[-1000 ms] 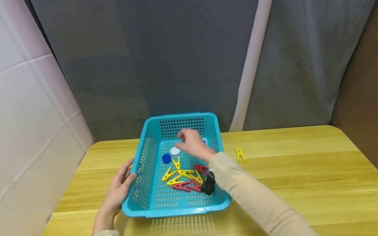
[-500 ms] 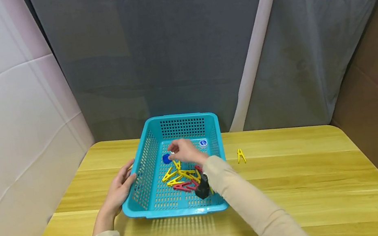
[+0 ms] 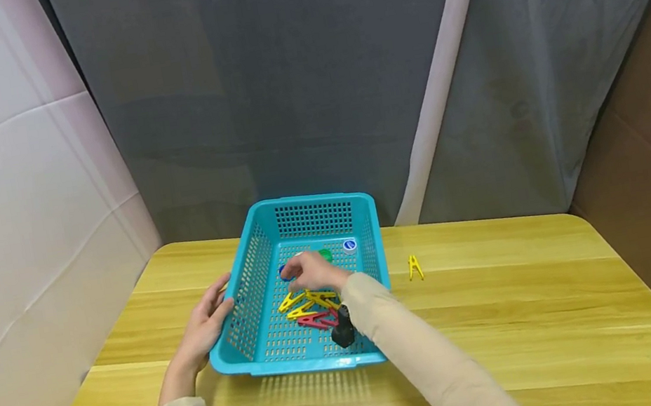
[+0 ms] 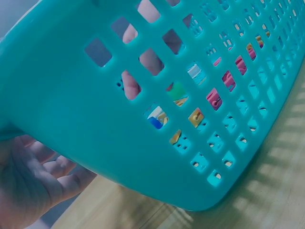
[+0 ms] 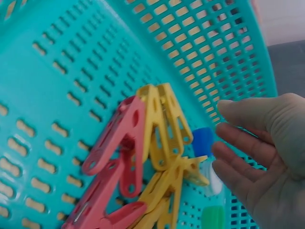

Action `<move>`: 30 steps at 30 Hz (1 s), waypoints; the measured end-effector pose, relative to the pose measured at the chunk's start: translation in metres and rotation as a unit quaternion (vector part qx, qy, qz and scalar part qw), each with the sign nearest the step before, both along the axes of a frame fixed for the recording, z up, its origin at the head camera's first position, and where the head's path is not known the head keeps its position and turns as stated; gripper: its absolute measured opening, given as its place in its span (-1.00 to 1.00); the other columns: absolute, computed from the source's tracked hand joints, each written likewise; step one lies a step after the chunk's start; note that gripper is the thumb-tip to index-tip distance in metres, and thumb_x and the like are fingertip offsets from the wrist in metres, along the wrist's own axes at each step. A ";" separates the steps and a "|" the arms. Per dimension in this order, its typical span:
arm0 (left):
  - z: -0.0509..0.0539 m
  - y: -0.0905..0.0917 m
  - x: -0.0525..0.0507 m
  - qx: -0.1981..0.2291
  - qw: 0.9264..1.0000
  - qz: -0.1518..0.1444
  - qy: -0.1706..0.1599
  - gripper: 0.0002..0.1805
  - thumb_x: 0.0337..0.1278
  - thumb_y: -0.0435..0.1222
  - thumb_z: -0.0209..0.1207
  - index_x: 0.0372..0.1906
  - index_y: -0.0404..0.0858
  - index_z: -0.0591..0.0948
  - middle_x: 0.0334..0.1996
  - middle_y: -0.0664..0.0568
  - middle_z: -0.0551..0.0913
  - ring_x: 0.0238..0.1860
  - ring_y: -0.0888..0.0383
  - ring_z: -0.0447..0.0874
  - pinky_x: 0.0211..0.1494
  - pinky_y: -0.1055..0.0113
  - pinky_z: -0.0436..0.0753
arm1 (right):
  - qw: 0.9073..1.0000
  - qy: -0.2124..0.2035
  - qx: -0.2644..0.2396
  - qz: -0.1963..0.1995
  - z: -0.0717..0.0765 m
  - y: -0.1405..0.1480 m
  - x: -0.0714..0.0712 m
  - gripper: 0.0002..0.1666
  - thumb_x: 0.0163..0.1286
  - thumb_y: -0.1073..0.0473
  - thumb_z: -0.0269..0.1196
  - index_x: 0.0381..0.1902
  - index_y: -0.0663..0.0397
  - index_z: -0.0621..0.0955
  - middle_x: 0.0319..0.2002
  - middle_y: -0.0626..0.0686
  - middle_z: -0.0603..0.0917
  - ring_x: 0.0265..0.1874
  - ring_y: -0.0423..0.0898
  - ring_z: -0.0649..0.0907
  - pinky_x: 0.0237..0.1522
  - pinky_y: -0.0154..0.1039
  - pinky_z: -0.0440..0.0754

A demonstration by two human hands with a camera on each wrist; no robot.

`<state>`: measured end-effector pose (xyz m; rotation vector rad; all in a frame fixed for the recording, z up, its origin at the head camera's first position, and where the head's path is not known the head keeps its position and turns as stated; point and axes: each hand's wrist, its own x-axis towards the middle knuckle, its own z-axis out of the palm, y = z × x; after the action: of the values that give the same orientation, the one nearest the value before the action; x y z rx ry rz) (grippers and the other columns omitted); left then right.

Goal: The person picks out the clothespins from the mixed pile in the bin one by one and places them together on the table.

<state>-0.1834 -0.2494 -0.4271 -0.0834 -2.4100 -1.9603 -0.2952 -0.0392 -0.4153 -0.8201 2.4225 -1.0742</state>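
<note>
A turquoise plastic basket (image 3: 325,198) holds several yellow clothespins (image 3: 292,300) and red clothespins (image 3: 314,321). My left hand (image 3: 207,322) rests against the basket's left side, its fingers loosely extended near the rim. Inside the basket, my right hand (image 3: 313,270) hovers low above the caps with nothing between its parted thumb and fingers. In the right wrist view a blue cap (image 5: 203,141), a white cap (image 5: 215,183) and a green cap (image 5: 213,217) lie beside the clothespins. A cap with a blue-and-white top (image 3: 349,247) sits farther right in the basket.
One yellow clothespin (image 3: 414,267) lies on the wooden table (image 3: 541,311), right of the basket. A dark grey cloth (image 3: 293,80) hangs behind the table, and a white panel (image 3: 13,210) stands on the left.
My right hand has moved left and slightly nearer within the basket, uncovering the green cap and the blue-and-white cap and partly covering the blue one. The left hand has stayed put.
</note>
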 end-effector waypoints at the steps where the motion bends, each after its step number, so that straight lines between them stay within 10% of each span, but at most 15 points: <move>1: 0.000 0.000 0.000 -0.003 1.000 0.001 -0.002 -0.43 0.44 -0.35 -0.17 0.45 -0.36 0.02 0.27 -0.43 0.25 -0.07 0.42 0.45 -0.10 0.50 0.51 | 1.000 0.000 0.004 0.003 -0.001 0.000 0.000 -0.64 0.19 0.39 0.30 -0.02 0.29 0.60 -0.04 0.18 0.62 -0.03 0.02 0.58 0.00 -0.26 0.50; 14: 0.001 0.000 0.000 -0.012 1.000 0.003 -0.010 -0.43 0.44 -0.33 -0.18 0.46 -0.33 0.00 0.29 -0.39 0.24 0.04 0.27 0.43 -0.08 0.51 0.49 | 0.998 0.013 0.053 0.030 -0.011 -0.001 0.002 -0.63 0.15 0.44 0.31 -0.04 0.26 0.61 -0.07 0.14 0.64 -0.08 -0.02 0.58 -0.04 -0.32 0.50; 30: 0.002 -0.001 0.000 -0.006 1.000 -0.004 -0.012 -0.42 0.46 -0.31 -0.19 0.46 -0.32 -0.02 0.30 -0.39 0.22 -0.05 0.42 0.44 -0.10 0.49 0.51 | 0.979 0.137 0.145 0.044 -0.022 -0.007 -0.002 -0.66 0.04 0.49 0.30 -0.17 0.20 0.68 -0.26 0.05 0.68 -0.27 -0.12 0.58 -0.24 -0.40 0.50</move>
<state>-0.1831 -0.2500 -0.4252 -0.0704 -2.4403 -1.9604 -0.2974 -0.0459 -0.4371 -1.0165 2.6538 -0.5854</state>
